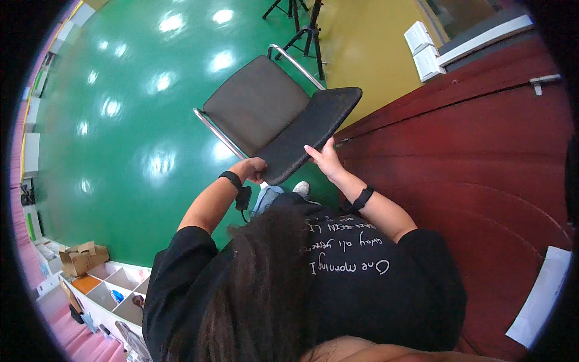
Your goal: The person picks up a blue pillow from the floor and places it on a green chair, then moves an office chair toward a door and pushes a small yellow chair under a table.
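My left grip [254, 170] is curled at the left end of the black backrest [310, 136] of a metal-framed chair [256, 102]; my right grip [324, 160] clasps its near edge. The chair is just ahead of me, above glossy green floor [139, 127], left of a dark red panel [446, 157].

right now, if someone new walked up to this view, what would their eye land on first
Probably the black chair with its shiny metal rails, above the middle of the picture, its backrest held at the lower left end by the left hand and along the near edge by the right hand. After that, the glossy green floor spotted with reflections on the left, and the large dark red surface on the right.
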{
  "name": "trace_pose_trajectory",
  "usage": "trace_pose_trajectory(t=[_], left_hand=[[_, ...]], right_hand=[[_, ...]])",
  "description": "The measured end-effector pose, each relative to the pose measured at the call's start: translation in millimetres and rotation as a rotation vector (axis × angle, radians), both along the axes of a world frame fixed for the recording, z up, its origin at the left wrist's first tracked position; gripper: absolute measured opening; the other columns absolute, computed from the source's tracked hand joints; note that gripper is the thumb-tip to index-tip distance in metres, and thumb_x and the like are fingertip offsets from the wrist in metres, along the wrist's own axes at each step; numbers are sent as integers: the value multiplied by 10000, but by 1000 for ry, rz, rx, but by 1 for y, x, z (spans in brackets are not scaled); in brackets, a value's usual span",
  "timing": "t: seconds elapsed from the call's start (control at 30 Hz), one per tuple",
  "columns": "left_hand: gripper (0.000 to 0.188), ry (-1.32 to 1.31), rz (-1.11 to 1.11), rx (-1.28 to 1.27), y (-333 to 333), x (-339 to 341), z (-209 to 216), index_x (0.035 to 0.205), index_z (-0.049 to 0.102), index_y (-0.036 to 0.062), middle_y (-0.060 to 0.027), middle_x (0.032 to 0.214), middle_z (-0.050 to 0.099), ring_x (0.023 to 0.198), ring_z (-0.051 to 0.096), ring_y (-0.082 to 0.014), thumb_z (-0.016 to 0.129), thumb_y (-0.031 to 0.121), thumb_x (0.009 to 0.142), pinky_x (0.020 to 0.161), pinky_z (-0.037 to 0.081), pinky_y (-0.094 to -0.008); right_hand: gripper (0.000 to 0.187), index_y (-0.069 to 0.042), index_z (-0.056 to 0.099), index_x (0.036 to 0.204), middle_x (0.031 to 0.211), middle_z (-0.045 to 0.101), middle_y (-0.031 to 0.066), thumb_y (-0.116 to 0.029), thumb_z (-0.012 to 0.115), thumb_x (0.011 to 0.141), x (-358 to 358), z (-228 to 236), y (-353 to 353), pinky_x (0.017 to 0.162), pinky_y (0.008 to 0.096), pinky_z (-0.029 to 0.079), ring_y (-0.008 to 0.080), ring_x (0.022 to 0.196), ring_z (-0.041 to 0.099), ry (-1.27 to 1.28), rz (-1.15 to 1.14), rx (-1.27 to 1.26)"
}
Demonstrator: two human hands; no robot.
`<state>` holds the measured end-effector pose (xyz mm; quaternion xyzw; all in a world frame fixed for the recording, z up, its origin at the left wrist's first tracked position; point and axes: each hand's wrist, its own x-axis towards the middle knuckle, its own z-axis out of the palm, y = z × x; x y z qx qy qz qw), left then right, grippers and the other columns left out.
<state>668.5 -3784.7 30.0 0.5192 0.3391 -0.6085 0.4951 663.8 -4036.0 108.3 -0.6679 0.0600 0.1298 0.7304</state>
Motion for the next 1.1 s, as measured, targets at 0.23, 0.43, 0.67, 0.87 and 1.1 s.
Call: trace_pose_trajectory(t=[0.23,0.43,0.67,0.87,1.1], left_hand=[[187,64,191,-268,-60,22,0,834,442,74,-40,615,447,521,420,-158,353,237,854,512,438,-338],[241,-133,-173,-339,-104,73,21,992,441,46,-84,775,559,608,515,-138,364,229,855,514,443,-288],[363,-542,-276,-169,-7,122,-28,1132,421,79,-78,834,563,656,533,-148,447,217,797,539,456,-286],[500,-1306,-585,398,97,144,-118,1183,387,122,-155,1050,486,972,477,-321,503,100,697,840,392,-366],[330,-1042,-1080,258,106,163,-129,1046,527,111,-167,1101,457,1059,413,-313,406,159,742,866,373,-388]], right_hand=[[399,13,352,1056,996,484,109,-30,530,701,66,3,-51,815,323,367,210,907,473,18,-173,-55],[413,25,362,1114,1046,496,132,15,499,725,141,19,-123,818,321,371,221,954,480,-55,-211,-233],[435,29,345,1172,1084,486,120,-65,513,782,113,21,-127,838,297,360,202,962,479,-163,-483,-246],[369,-46,268,1126,989,470,122,-249,416,856,17,6,-42,458,272,487,214,720,583,313,-634,-414],[218,27,223,972,705,504,148,-171,265,892,45,1,-30,402,300,477,245,516,575,478,-677,-449]])
